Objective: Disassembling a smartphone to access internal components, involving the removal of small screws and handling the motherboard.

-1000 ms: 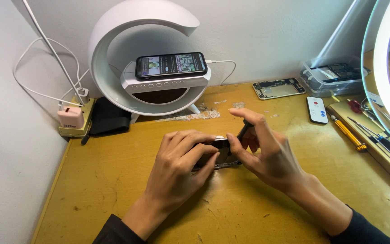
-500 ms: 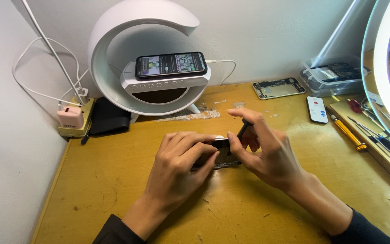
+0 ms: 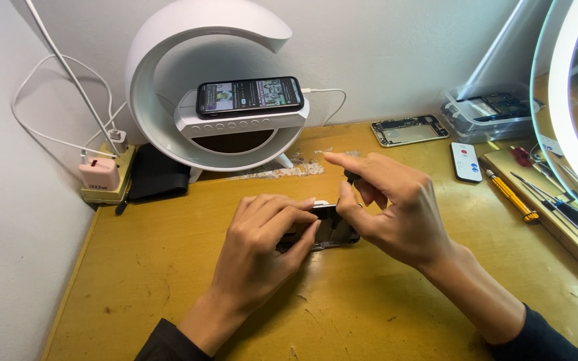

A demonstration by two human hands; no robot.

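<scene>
A small dark phone (image 3: 329, 229) lies flat on the yellow wooden desk (image 3: 168, 281), mostly covered by my fingers. My left hand (image 3: 262, 247) presses down on its left part and holds it steady. My right hand (image 3: 389, 207) is just right of the phone, with thumb and fingers pinched on a thin black tool (image 3: 350, 177) whose lower end meets the phone's upper right edge. The tool's tip is hidden behind my thumb.
A white C-shaped lamp stand (image 3: 209, 87) at the back carries a lit phone (image 3: 249, 96). A power strip with a pink charger (image 3: 100, 174) sits left. An opened phone shell (image 3: 409, 130), a white remote (image 3: 466, 161), screwdrivers (image 3: 511, 197) and a ring-lit mirror (image 3: 570, 113) lie right.
</scene>
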